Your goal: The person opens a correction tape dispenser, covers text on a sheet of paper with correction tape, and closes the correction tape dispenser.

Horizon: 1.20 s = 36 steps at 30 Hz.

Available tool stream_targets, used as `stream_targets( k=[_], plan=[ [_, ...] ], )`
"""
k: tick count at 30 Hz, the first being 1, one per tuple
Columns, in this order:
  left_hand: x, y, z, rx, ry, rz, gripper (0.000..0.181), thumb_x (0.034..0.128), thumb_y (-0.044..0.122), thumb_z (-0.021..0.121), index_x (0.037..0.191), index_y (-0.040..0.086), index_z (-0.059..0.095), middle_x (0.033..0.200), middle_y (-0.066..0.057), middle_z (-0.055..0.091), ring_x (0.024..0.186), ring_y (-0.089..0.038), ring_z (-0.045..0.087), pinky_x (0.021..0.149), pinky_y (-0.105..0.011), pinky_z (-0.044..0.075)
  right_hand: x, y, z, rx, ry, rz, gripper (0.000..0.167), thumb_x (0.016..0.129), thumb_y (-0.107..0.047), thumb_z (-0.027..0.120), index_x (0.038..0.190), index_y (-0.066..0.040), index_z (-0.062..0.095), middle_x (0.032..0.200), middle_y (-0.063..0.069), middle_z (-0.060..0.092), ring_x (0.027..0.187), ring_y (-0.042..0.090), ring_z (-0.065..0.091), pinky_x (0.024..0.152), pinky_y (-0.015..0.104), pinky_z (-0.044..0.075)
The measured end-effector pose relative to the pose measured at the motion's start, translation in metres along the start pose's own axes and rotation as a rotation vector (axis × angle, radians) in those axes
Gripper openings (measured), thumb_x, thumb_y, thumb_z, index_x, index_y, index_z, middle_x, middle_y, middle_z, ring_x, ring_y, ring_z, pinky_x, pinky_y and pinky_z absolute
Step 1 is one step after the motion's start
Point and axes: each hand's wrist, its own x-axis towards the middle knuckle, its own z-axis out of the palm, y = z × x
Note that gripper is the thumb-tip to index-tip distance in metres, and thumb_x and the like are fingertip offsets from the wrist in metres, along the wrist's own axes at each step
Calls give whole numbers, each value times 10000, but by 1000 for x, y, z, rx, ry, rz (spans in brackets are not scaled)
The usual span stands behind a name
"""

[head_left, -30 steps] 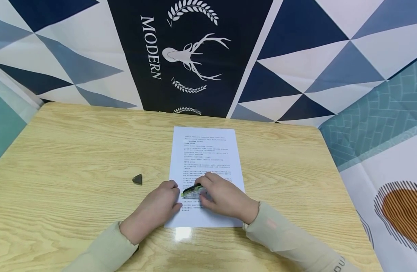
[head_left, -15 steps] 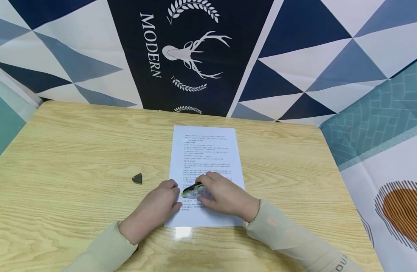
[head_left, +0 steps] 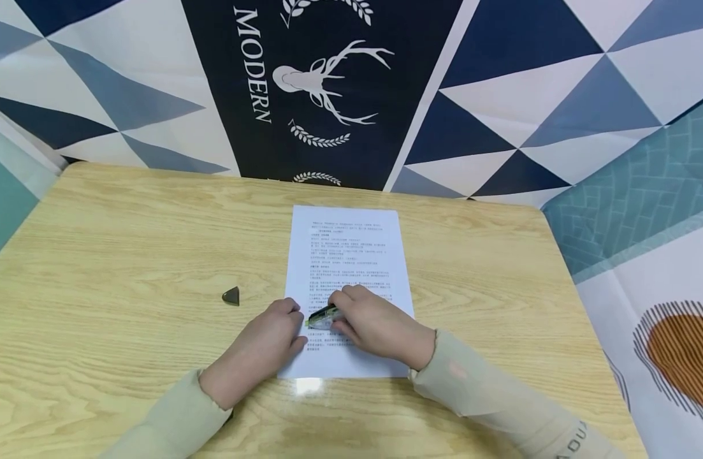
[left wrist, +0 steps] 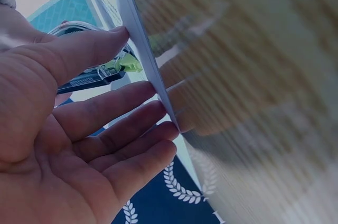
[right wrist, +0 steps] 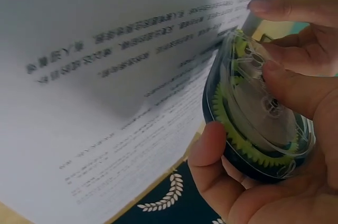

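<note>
A printed sheet of white paper [head_left: 345,364] lies on the wooden table. My right hand [head_left: 380,326] grips a correction tape dispenser [head_left: 322,316] between thumb and fingers. Its clear casing [right wrist: 253,108] shows a green gear inside. The dispenser's green tip [left wrist: 129,63] is at a line of print near the left margin, in the lower part of the page. My left hand [head_left: 269,338] rests at the sheet's left edge. In the left wrist view its fingers [left wrist: 121,142] are extended, with their tips against the paper's edge.
A small dark cap [head_left: 231,296] lies on the table left of the paper. Behind the table's far edge hangs a patterned cloth [head_left: 322,95] with a deer head. Part of a dark thing [head_left: 231,415] shows beside the left sleeve.
The head view has tilted slightly, so the table and paper sit a little higher in it. Both hands and the correction tape dispenser keep nearly the same place on the sheet.
</note>
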Motion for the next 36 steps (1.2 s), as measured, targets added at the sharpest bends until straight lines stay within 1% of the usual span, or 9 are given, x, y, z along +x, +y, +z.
stream_targets(
  k=[8,14,18,27,33,36],
  plan=[
    [1,1,-1,-6,-13,-11,234,784,169,732,858,-40,658,961,-102,583,898,-225,563,799,-340,503,4,-6,-5,-39,-25,8,194,895,-205,621,1039,-90,562,877,4,564,804,131,541,738,292,490],
    [2,2,-2,10,-22,3,231,789,172,731,855,-35,655,962,-103,583,887,-222,569,782,-333,509,4,-8,-9,-50,-51,27,172,893,-200,623,1009,-92,558,844,0,544,773,133,520,713,289,480],
    [2,2,-3,17,-24,12,215,790,167,728,832,-29,650,939,-99,580,860,-213,568,760,-329,513,4,-7,-11,-46,-70,48,164,895,-196,621,1007,-95,558,839,-3,538,772,133,518,705,285,480],
    [2,1,-1,13,-22,12,205,790,164,727,826,-21,645,930,-90,576,849,-203,557,757,-331,503,4,-5,-13,-38,-97,60,166,889,-199,631,996,-93,564,816,-9,530,737,119,491,678,270,463],
    [2,0,-1,15,-29,6,218,793,166,725,859,-29,651,942,-95,581,865,-206,559,776,-332,504,2,-2,-12,-41,-96,65,161,885,-209,637,978,-102,561,802,-15,524,725,117,487,653,262,452],
    [1,0,-1,11,-34,1,230,791,168,727,866,-35,650,958,-105,584,882,-215,565,784,-337,506,1,-1,-11,-29,-92,68,179,886,-217,635,997,-97,561,814,-9,525,732,120,490,657,269,457]
  ],
)
